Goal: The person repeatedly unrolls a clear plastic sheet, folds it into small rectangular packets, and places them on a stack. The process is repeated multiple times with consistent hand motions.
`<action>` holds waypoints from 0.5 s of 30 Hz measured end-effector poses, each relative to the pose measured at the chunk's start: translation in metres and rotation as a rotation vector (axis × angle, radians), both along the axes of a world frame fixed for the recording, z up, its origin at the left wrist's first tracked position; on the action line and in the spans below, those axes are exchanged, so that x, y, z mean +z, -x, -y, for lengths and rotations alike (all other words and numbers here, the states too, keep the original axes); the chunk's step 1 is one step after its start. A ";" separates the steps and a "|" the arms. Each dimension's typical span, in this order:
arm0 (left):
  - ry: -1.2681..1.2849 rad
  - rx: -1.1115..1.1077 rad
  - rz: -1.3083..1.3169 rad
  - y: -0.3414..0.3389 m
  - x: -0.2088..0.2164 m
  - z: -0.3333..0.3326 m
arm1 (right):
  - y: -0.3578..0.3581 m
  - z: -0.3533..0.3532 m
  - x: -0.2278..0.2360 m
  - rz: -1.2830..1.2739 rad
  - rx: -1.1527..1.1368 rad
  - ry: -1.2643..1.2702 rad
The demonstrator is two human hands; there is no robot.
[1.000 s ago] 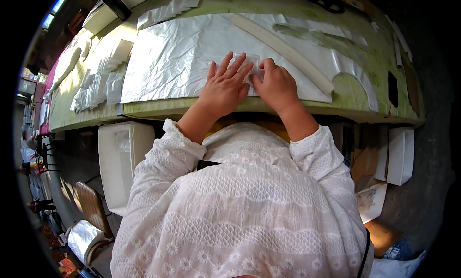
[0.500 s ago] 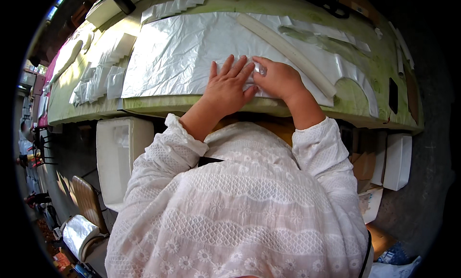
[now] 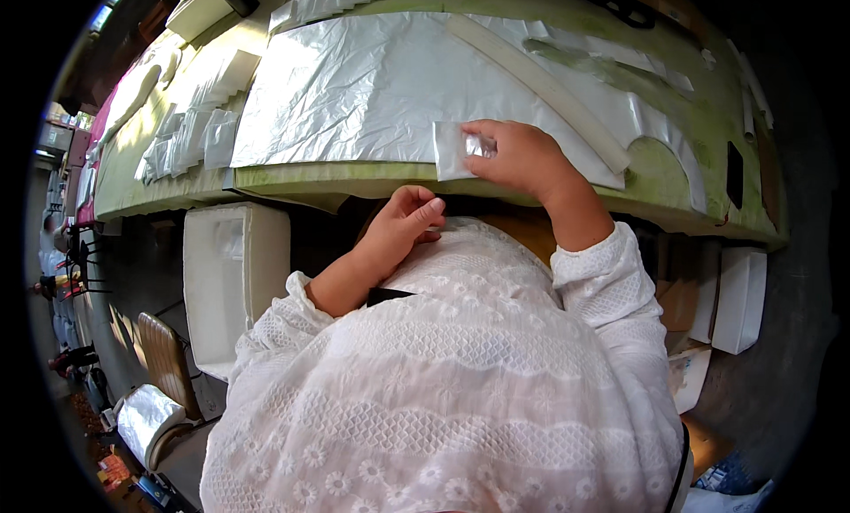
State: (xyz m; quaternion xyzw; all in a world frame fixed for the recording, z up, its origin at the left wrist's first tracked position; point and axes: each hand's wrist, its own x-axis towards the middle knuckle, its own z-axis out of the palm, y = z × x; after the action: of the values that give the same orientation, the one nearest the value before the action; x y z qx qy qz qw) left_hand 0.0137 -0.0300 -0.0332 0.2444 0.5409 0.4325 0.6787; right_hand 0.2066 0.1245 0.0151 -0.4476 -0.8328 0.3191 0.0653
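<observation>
My right hand pinches a small clear plastic bag at the near edge of the table. Part of the bag shows shiny between thumb and forefinger; the remaining fingers are hidden behind the hand. Off the table, close to my body, my left hand is closed, fingers curled and thumb pressed against them. What it holds, if anything, cannot be made out. Under the right hand lies a wide, wrinkled plastic sheet. A long pale strip rests slantwise across it, beyond the right hand.
Small flat bags lie in overlapping rows at the left, with another row at the back. A black phone-like object sits at the right on the green tablecloth. Below stand a white foam box and a chair.
My left hand has lifted off the sheet and drawn back toward my body, its fingers curling. My right hand has moved slightly nearer with the small bag, which now shows more fully.
</observation>
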 end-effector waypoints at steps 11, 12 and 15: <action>-0.110 0.093 0.353 -0.010 0.007 -0.011 | 0.005 0.062 -0.020 -0.545 -0.128 -0.008; -0.128 0.093 0.237 -0.005 -0.010 -0.010 | 0.004 0.064 -0.025 -0.585 -0.149 0.014; -0.404 0.331 0.075 -0.016 0.011 -0.005 | 0.013 0.061 -0.043 -0.753 -0.184 0.048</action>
State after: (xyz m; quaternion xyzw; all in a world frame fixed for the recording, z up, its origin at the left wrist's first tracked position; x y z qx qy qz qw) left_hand 0.0297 -0.0245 -0.0221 0.2670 0.4504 0.6456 0.5559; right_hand 0.1933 0.0639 -0.0278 -0.3735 -0.6992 0.4733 0.3842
